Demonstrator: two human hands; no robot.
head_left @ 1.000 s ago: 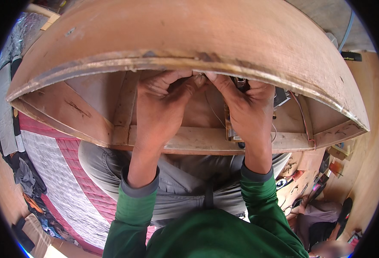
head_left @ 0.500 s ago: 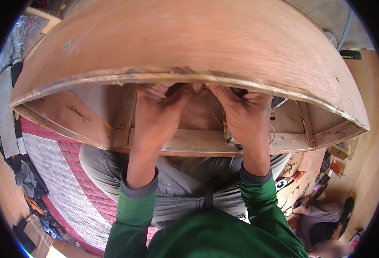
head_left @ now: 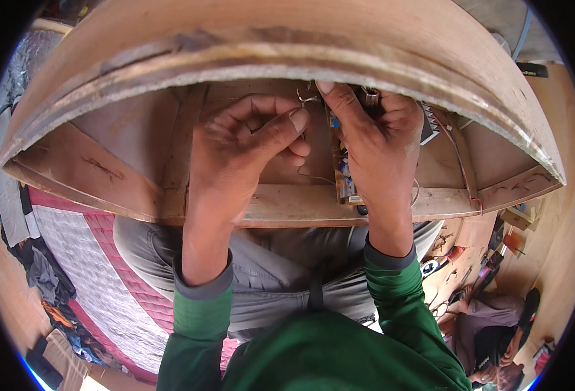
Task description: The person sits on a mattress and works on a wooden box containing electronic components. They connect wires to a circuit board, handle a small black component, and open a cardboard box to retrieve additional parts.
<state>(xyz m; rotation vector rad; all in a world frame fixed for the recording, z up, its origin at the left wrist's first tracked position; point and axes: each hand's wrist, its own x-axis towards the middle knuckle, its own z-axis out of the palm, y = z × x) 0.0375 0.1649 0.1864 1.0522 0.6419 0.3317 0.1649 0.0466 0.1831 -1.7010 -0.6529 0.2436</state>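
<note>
Thin wire (head_left: 306, 99) is pinched by left hand (head_left: 245, 146); circuit board (head_left: 341, 171) apparently gripped by right hand (head_left: 379, 146); steady support is advised.

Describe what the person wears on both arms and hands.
Both forearms wear long green sleeves with grey ribbed cuffs: left cuff, right cuff. The left hand and right hand are bare, with no gloves, rings or watch visible.

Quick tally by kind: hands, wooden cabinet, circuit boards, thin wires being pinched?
Hands: 2 — left hand, right hand
Wooden cabinet: 1
Circuit board: 1
Thin wire pinched between the hands: 1
Total: 5
</note>
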